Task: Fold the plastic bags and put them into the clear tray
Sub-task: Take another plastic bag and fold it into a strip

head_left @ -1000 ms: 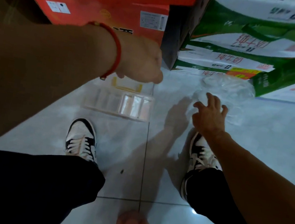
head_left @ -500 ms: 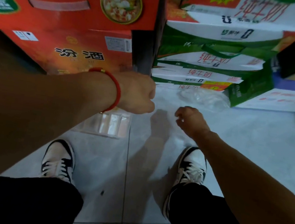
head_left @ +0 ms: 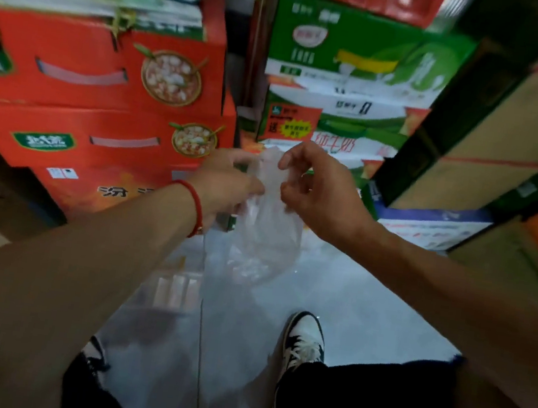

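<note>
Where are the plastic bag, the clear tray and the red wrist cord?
plastic bag (head_left: 265,234), head view, on its hanging middle.
clear tray (head_left: 176,289), head view, on its ribbed part below the left forearm.
red wrist cord (head_left: 196,200), head view, on the band at the left wrist.

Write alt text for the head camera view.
Both hands, left hand and right hand, hold a clear plastic bag up above a tiled floor. The clear tray lies below, with stacked red and green cartons behind.
</note>
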{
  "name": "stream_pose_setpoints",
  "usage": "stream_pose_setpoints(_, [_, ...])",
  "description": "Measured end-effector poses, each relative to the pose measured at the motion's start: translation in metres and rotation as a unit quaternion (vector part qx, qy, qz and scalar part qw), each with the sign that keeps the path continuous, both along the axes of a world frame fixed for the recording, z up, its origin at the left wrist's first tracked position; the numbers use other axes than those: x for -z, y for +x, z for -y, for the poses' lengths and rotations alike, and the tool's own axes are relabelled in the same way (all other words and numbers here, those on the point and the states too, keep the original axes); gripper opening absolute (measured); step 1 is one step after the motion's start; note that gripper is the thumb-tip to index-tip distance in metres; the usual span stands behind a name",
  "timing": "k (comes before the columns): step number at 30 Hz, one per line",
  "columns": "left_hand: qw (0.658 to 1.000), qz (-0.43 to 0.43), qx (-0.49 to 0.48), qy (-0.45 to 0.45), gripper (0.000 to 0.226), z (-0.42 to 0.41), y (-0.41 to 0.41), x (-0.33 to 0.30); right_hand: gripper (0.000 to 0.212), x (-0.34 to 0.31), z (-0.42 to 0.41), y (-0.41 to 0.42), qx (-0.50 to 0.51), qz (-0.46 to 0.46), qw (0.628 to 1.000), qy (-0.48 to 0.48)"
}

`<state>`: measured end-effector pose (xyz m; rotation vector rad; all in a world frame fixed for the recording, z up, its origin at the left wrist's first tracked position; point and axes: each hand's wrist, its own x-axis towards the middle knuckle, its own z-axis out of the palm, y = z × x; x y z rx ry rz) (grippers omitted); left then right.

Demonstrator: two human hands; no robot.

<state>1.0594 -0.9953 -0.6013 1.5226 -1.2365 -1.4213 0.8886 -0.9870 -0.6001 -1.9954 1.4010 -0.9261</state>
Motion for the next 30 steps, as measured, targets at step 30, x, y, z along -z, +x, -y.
stream_pose_setpoints(30, [0.992, -0.113, -0.033, -0.051, 0.046, -0.026, 0.066, -0.048, 0.011, -0.047, 0.022, 0.032, 0.033, 0.111, 0.993, -0.018])
